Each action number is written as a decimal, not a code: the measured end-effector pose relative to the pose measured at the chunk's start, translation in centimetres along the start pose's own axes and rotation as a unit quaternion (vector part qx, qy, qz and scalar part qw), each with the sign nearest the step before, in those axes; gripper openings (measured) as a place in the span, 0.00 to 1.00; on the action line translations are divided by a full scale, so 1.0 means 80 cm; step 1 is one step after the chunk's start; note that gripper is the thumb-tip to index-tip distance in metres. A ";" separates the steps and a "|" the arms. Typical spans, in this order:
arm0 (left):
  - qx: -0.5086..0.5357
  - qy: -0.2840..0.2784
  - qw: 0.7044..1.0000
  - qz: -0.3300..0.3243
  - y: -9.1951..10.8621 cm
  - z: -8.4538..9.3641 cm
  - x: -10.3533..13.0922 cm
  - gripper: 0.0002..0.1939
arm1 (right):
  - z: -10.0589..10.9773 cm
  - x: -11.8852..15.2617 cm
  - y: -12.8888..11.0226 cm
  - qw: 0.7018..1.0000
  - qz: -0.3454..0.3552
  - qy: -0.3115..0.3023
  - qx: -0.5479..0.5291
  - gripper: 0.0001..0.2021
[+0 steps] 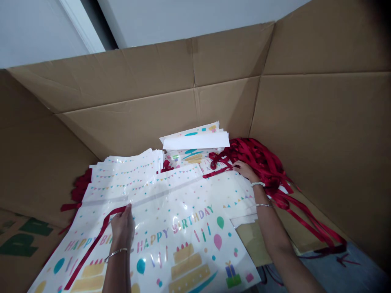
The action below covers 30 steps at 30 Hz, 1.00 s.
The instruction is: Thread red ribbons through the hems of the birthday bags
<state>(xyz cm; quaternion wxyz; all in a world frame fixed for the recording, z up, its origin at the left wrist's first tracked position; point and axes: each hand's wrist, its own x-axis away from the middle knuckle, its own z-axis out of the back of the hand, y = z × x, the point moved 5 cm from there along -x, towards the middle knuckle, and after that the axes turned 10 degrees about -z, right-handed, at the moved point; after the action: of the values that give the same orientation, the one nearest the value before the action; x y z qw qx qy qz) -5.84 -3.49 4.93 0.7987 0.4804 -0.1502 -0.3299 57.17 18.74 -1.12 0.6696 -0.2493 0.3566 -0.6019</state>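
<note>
A large flat white gift bag [183, 211], glossy and printed with HAPPY BIRTHDAY, a cake and balloons, lies in front of me on others like it. My left hand [122, 221] is closed on a dark red ribbon [91, 240] that runs down to the lower left across a second printed bag [100, 195]. At the upper right edge of the front bag, my right hand [246, 170] is closed with its fingertips on another red ribbon [218, 172]. The fingers of my left hand are partly hidden from view.
Tall cardboard walls [152, 110] enclose the back and sides. A heap of red ribbons [259, 156] sits at the right, with strands trailing toward the blue-grey floor [351, 264]. More folded printed bags [195, 140] stand at the back; red ribbons [81, 187] bunch at the left.
</note>
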 end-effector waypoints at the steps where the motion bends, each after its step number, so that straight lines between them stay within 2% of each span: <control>1: 0.000 -0.002 1.000 -0.002 0.000 0.000 0.000 0.19 | 0.001 0.000 0.000 1.000 -0.011 -0.013 -0.019 0.07; 5: -0.003 -0.014 1.000 -0.011 -0.005 0.000 -0.002 0.21 | 0.006 0.004 -0.003 0.989 -0.063 -0.072 -0.109 0.13; 10: -0.005 -0.017 1.000 -0.002 -0.019 -0.002 -0.012 0.20 | 0.015 0.013 -0.011 0.967 -0.105 -0.088 -0.214 0.22; 17: -0.006 -0.019 1.000 -0.007 -0.020 -0.002 -0.011 0.21 | 0.020 0.023 -0.014 0.923 -0.148 -0.127 -0.331 0.21; 24: -0.011 -0.023 1.000 -0.006 -0.012 0.000 -0.008 0.21 | 0.030 0.030 -0.027 0.949 -0.121 -0.141 -0.254 0.23; 30: 0.009 -0.005 1.000 -0.017 -0.003 0.000 0.001 0.21 | 0.031 0.028 -0.027 0.955 -0.094 -0.140 -0.245 0.29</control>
<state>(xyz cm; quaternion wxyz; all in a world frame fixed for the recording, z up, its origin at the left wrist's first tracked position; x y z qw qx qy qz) -5.89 -3.60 4.67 0.7877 0.4888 -0.1486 -0.3444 57.81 16.00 1.65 0.5716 -0.5197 0.3706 -0.5156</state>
